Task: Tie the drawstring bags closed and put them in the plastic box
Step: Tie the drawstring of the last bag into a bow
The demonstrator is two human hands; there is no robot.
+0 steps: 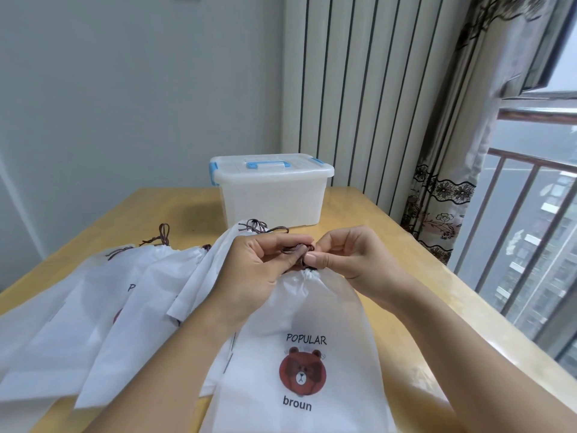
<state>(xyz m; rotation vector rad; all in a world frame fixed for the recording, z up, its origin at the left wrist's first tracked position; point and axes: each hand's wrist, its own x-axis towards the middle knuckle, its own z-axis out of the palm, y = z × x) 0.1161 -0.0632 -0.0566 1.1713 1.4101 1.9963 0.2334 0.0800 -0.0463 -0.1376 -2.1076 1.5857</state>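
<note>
Pinching a dark brown braided drawstring (296,252) above the gathered neck of a white drawstring bag (307,345), both hands meet just in front of the plastic box (271,195). Left hand (259,270) curled, thumb and forefinger closed on the cord from one side; right hand (352,257) curled too, thumb pressed flat over the cord against the forefinger. Cord bunched into a small knot-like loop between the fingertips, directly over the puckered mouth of the bag. Bag of thin, matte, slightly translucent non-woven fabric, softly creased, printed with "POPULAR", a round brown bear face and "broun"; lying flat on the pale yellow wooden surface (390,245), nearer the wearer than the box. Box rectangular, of frosted translucent plastic, lid on, with light blue latches and a white handle on light blue mounts, standing at the far end of the surface, apart from the hands. More drawstring bags (103,310) of the same white fabric fanned out and overlapping, left of the box and nearer, their brown cords lying loose at the open tops. White ribbed radiator (368,89) behind the box; patterned lace-edged curtain (443,198) to the right of the box.
</note>
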